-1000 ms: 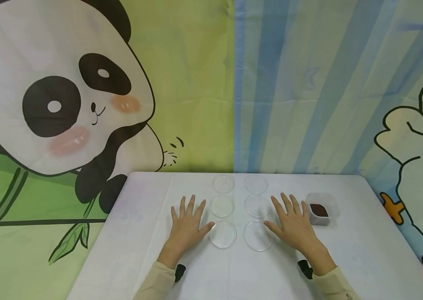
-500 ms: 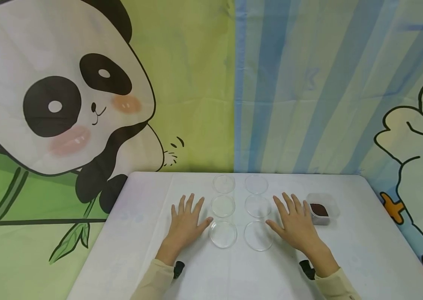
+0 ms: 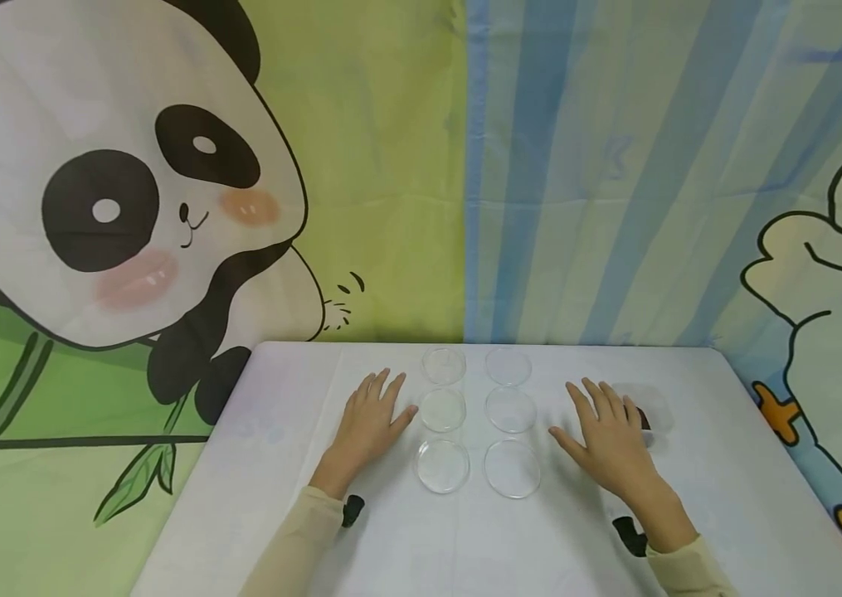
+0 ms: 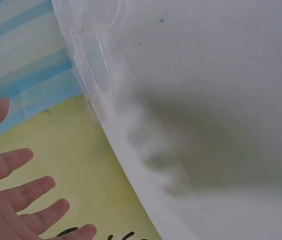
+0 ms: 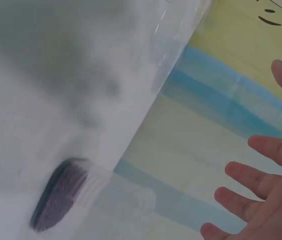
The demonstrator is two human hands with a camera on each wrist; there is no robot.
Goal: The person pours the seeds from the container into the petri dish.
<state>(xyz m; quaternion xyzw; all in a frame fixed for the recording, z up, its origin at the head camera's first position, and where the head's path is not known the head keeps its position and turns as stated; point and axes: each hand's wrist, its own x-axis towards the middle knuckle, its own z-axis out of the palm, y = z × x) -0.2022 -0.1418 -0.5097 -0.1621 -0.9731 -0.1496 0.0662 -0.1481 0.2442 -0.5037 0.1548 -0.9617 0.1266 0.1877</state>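
Several clear round shallow dishes, like petri dishes (image 3: 442,466), lie in two columns on the white table. My left hand (image 3: 365,424) is held to the left of the left column, fingers spread and nothing in it. To the right of the other column, where a near-side dish (image 3: 513,469) lies, my right hand (image 3: 610,448) is also spread and holds nothing. Its fingers partly cover a clear plastic tub (image 3: 658,406) in the head view. In the right wrist view dark brown stuff (image 5: 61,196) shows inside that tub, apart from the fingers.
The white table (image 3: 458,547) ends at a curtain printed with a panda (image 3: 241,207) and blue stripes. Black wrist cameras (image 3: 352,510) sit under both wrists. Shadows of the hands fall on the tabletop.
My right hand has shifted right, away from the dishes and over the tub's near side. My left hand has drawn slightly left and up, away from the nearest dish. The dishes stay put.
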